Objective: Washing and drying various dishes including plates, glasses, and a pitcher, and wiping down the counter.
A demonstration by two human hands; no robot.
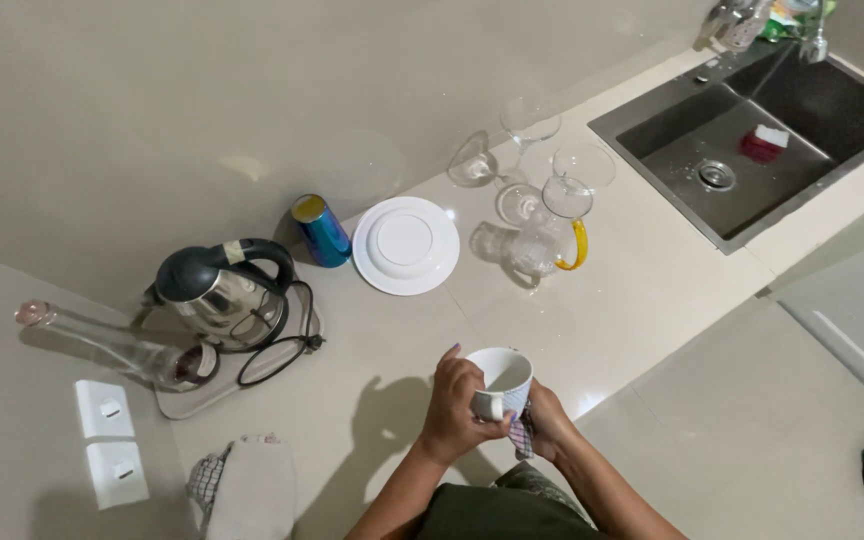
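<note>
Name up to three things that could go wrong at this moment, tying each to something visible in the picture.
1. The white mug is held in the air by the left hand and right hand with a checked cloth; a slip could drop it onto the counter.
2. The stemmed glasses stand crowded together, so a nudge might topple several.
3. The kettle's cord loops loosely beside a glass bottle lying on its side, which could roll.

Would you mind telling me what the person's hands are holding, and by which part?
Left hand grips a white mug around its side by the handle; right hand presses a checked cloth beneath it.
</note>
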